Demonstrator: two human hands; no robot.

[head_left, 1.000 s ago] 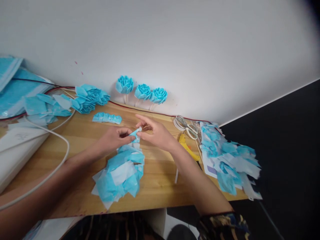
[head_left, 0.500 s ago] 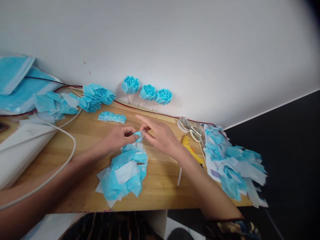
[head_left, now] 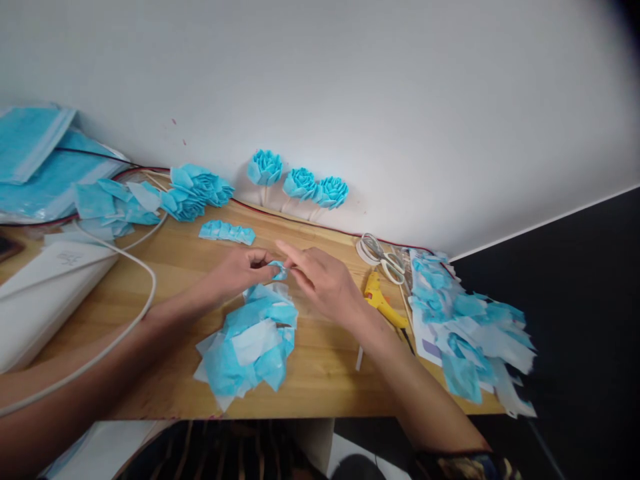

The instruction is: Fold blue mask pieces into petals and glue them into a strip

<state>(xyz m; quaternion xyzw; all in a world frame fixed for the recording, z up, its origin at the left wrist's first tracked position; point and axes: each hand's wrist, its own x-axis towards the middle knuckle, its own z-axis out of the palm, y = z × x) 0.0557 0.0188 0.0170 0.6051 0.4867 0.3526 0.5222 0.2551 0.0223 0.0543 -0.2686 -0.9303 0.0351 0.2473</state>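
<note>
A small light-blue piece of soft sheet (head_left: 279, 270), like the cut pieces nearby, is pinched between the thumb and fingers of my left hand (head_left: 247, 270). My right hand (head_left: 323, 280) meets it from the right, thumb and fingers closed at the piece's edge, index finger stretched out above. Whether anything thin lies in the right fingertips is too small to tell. Just below both hands lies a loose heap of cut blue and white pieces (head_left: 253, 343). Beyond the left hand, a short row of folded blue petals (head_left: 227, 232) rests on the wooden table (head_left: 320, 373).
Three blue flowers on sticks (head_left: 301, 183) lean on the wall; more blue flowers (head_left: 197, 190) lie left. On the right are scissors (head_left: 393, 267), a yellow glue gun (head_left: 384, 307) and a pile of scraps (head_left: 465, 327). A white cable (head_left: 147, 287) crosses above my left forearm.
The small blue piece is turned and more covered by my fingers. My right hand has shifted slightly right and down. The whole view has moved a little.
</note>
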